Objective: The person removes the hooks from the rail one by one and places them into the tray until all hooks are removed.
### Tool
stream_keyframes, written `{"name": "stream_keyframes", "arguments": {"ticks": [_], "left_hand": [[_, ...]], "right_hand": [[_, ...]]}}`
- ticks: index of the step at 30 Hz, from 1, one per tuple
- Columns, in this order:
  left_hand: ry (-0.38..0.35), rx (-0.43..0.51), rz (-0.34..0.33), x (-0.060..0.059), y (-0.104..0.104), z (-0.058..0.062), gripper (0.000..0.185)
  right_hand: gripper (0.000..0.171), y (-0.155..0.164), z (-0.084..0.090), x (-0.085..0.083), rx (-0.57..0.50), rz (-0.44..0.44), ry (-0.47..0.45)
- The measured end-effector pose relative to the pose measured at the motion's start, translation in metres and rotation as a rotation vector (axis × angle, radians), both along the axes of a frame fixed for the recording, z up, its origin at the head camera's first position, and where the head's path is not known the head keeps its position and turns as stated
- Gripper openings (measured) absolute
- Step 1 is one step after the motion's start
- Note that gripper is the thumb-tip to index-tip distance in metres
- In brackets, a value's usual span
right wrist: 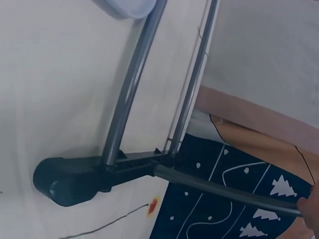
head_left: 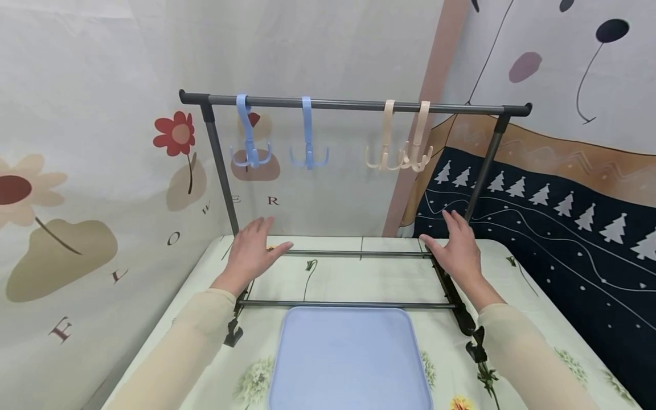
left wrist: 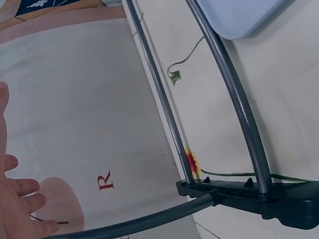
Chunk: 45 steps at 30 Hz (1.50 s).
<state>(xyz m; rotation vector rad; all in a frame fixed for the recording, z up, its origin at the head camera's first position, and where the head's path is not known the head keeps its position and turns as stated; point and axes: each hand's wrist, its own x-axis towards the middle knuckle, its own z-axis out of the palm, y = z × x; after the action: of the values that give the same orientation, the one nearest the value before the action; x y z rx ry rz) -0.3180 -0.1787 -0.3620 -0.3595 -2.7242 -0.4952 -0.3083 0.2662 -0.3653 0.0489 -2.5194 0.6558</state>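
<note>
A dark grey garment rack [head_left: 338, 105] stands on the table, with two blue hooks [head_left: 308, 136] on the left of its top bar and two beige hooks [head_left: 385, 136] on the right. My left hand [head_left: 252, 250] is held out beside the rack's left post, fingers extended and thumb spread. In the left wrist view, that hand [left wrist: 20, 199] shows at the left edge, its fingers near the post. At the right post is my right hand [head_left: 458, 250], thumb apart and palm turned inward; its fingertips overlap the post in the head view. Neither hand holds anything.
In front of the rack's lower bars lies a light blue tray [head_left: 351, 359] on the flower-printed tablecloth [head_left: 246, 364]. Black feet [left wrist: 294, 204] carry the rack at both sides. Printed curtains [head_left: 318, 51] hang behind the table and along its sides.
</note>
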Motion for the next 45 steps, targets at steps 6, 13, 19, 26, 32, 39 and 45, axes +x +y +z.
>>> {"name": "stream_keyframes", "arguments": {"ticks": [6,13,19,26,32,39,45], "left_hand": [[-0.007,0.142,0.003,0.002,-0.006,0.007,0.085],[0.002,0.255,0.021,0.003,-0.013,0.017,0.082],[0.027,0.382,0.054,0.005,-0.017,0.029,0.08],[0.086,0.547,0.065,0.007,-0.023,0.042,0.074],[0.117,0.63,0.083,0.007,-0.028,0.05,0.072],[0.119,0.75,0.108,0.006,-0.031,0.061,0.073],[0.133,0.856,0.123,0.006,-0.03,0.075,0.072]], "right_hand": [[0.074,0.006,0.008,0.0,-0.055,-0.037,0.103],[0.071,0.014,0.015,0.0,-0.131,-0.062,0.164],[0.069,0.021,0.018,-0.002,-0.202,-0.085,0.209],[0.07,0.026,0.023,-0.005,-0.291,-0.107,0.214],[0.07,0.03,0.027,-0.007,-0.37,-0.131,0.156],[0.066,0.038,0.028,-0.018,-0.487,-0.141,0.087],[0.062,0.043,0.029,-0.023,-0.58,-0.161,0.036]]}}
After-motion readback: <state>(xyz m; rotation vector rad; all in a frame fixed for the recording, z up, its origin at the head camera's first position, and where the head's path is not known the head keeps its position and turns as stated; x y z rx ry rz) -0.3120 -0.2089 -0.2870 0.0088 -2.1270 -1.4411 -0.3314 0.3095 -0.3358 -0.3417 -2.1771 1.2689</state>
